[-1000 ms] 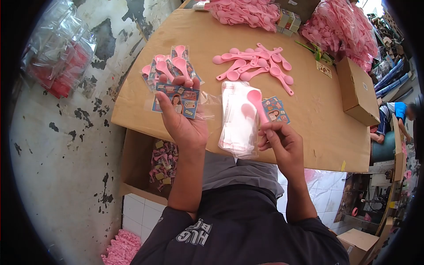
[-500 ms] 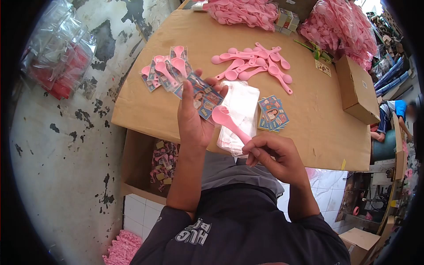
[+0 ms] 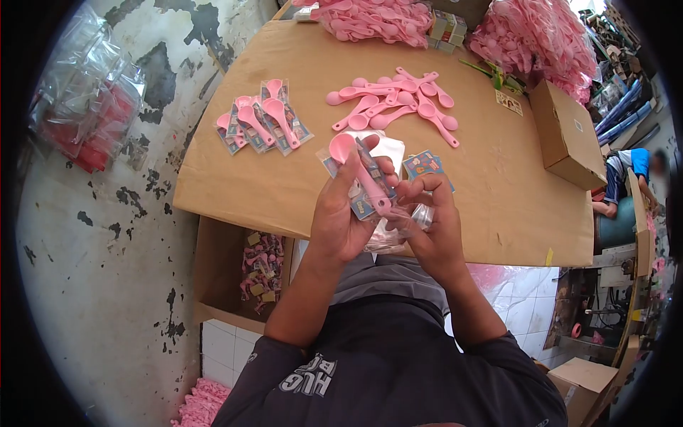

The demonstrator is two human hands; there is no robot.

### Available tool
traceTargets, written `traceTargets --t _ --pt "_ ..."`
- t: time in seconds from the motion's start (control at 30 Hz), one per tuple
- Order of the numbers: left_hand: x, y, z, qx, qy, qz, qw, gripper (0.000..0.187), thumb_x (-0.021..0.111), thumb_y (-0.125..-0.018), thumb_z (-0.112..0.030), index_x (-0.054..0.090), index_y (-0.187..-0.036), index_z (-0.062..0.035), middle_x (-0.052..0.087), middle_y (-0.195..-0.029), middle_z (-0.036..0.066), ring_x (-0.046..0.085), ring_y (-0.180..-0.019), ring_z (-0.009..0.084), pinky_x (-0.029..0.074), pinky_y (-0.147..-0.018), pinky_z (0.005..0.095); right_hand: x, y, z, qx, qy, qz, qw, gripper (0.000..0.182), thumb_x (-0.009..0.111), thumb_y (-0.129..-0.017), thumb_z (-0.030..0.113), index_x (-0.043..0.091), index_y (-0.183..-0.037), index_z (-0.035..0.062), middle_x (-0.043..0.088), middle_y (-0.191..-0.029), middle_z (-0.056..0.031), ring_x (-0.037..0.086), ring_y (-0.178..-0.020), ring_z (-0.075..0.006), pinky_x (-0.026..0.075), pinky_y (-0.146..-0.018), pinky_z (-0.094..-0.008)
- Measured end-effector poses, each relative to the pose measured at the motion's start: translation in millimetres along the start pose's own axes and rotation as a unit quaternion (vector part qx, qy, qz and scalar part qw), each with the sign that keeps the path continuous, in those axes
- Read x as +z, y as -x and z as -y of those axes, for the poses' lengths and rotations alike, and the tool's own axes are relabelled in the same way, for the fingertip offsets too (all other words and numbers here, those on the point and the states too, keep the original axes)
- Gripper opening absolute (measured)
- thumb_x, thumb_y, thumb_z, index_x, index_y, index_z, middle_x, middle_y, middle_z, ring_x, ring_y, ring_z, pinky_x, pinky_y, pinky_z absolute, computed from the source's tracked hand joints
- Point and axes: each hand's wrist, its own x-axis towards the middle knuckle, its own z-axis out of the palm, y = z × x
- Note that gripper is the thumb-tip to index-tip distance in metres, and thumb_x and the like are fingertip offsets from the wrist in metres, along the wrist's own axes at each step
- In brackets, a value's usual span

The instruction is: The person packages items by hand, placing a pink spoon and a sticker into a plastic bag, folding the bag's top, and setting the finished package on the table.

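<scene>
A pink measuring spoon lies over a blue printed card in a clear plastic bag, bowl end pointing away from me. My left hand is closed around the bag, with its thumb along the spoon. At the bag's near end, the fingers of my right hand pinch the loose clear film. Beneath my hands is a stack of clear bags, partly hidden. Just beyond my right fingers, a small pile of blue cards rests on the table.
Several bagged spoons with cards lie on the brown table at left. Loose pink spoons are heaped at centre. Big bags of spoons and a cardboard box stand behind. A person sits far right.
The spoon has moved from my right hand into the bag with the card, now in my left hand. My right hand has shifted to the bag's near end. The view has shifted slightly.
</scene>
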Motion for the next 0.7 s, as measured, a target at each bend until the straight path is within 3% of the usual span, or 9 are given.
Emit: traceTargets --t 0.13,0.23,0.3,0.37,0.43,0.47,0.5,0.6,0.7 --pt "-1.7 3.2 -0.3 0.007 -0.012 -0.012 1.000 0.038 0.048 -0.109 -0.027 0.044 -0.140 -0.0045 0.064 -0.106 0.011 0.068 -0.096 0.0201 0.060 -0.092 0.0417 -8.1 -1.0 4.6 -0.052 0.096 0.011 0.994 0.040 0.068 -0.089 -0.005 0.045 -0.121 0.0036 0.065 -0.093 -0.0066 0.063 -0.078 -0.0096 0.053 -0.064 -0.0267" --pt "-4.6 7.7 -9.7 0.038 -0.024 -0.026 0.999 0.040 0.047 -0.109 -0.024 0.042 -0.144 -0.0053 0.060 -0.109 0.009 0.066 -0.097 0.0179 0.056 -0.100 0.0404 -20.7 1.5 36.7 0.005 0.194 0.064 0.979 0.045 0.070 -0.083 -0.007 0.053 -0.124 0.0026 0.065 -0.093 -0.0086 0.063 -0.076 -0.0132 0.053 -0.065 -0.0274" --pt "-8.4 10.1 -17.4 0.048 -0.020 -0.031 0.998 0.039 0.047 -0.109 -0.024 0.043 -0.143 -0.0058 0.062 -0.108 0.009 0.066 -0.096 0.0183 0.056 -0.100 0.0423 -25.3 4.7 60.1 -0.167 0.279 0.080 0.942 0.046 0.071 -0.077 -0.006 0.062 -0.122 0.0024 0.067 -0.096 -0.0096 0.065 -0.075 -0.0167 0.053 -0.064 -0.0271" --pt "-12.7 11.2 -22.7 0.059 -0.016 -0.033 0.998 0.038 0.047 -0.109 -0.025 0.045 -0.141 -0.0063 0.063 -0.106 0.009 0.066 -0.097 0.0184 0.056 -0.099 0.0442 -19.7 13.5 88.0 -0.293 0.197 0.094 0.931 0.033 0.071 -0.074 -0.004 0.071 -0.107 0.0018 0.071 -0.096 -0.0101 0.065 -0.068 -0.0187 0.053 -0.060 -0.0271" --pt "-14.0 11.0 -22.5 0.053 -0.016 -0.036 0.998 0.038 0.047 -0.109 -0.025 0.045 -0.142 -0.0065 0.063 -0.106 0.009 0.066 -0.097 0.0183 0.055 -0.100 0.0444 -6.7 19.0 107.7 -0.399 0.010 0.111 0.910 0.029 0.073 -0.070 0.000 0.073 -0.099 0.0018 0.073 -0.092 -0.0117 0.066 -0.064 -0.0206 0.054 -0.058 -0.0291" --pt "-14.3 13.1 -20.9 0.055 -0.013 -0.039 0.998 0.038 0.047 -0.109 -0.025 0.045 -0.142 -0.0066 0.063 -0.106 0.009 0.066 -0.097 0.0183 0.055 -0.100 0.0447 -6.2 27.3 138.1 -0.342 0.088 0.126 0.927 0.012 0.072 -0.086 0.001 0.068 -0.097 0.0027 0.074 -0.097 -0.0134 0.070 -0.074 -0.0233 0.052 -0.052 -0.0268" --pt "-14.2 14.2 -20.3 0.051 -0.009 -0.037 0.998 0.038 0.047 -0.109 -0.026 0.044 -0.142 -0.0068 0.063 -0.106 0.009 0.066 -0.096 0.0183 0.055 -0.100 0.0449 -8.9 25.1 147.3 -0.397 0.114 0.145 0.899 0.012 0.065 -0.096 0.008 0.067 -0.088 -0.0008 0.074 -0.097 -0.0158 0.071 -0.075 -0.0241 0.054 -0.053 -0.0277" --pt "-9.7 18.2 -17.6 0.049 -0.021 -0.023 0.998 0.039 0.047 -0.109 -0.026 0.044 -0.143 -0.0068 0.064 -0.106 0.009 0.066 -0.097 0.0183 0.054 -0.101 0.0448 -4.8 31.4 152.6 -0.362 0.162 0.177 0.901 0.028 0.062 -0.093 0.024 0.063 -0.099 -0.0038 0.071 -0.105 -0.0191 0.070 -0.084 -0.0257 0.051 -0.065 -0.0281" --pt "-12.3 19.7 -19.7 0.052 -0.024 -0.024 0.998 0.040 0.047 -0.109 -0.025 0.043 -0.144 -0.0064 0.064 -0.108 0.010 0.066 -0.098 0.0189 0.054 -0.101 0.0451 5.8 35.0 141.0 -0.264 0.081 0.223 0.935 0.050 0.059 -0.090 0.039 0.059 -0.109 -0.0069 0.068 -0.112 -0.0224 0.069 -0.092 -0.0272 0.048 -0.077 -0.0285"
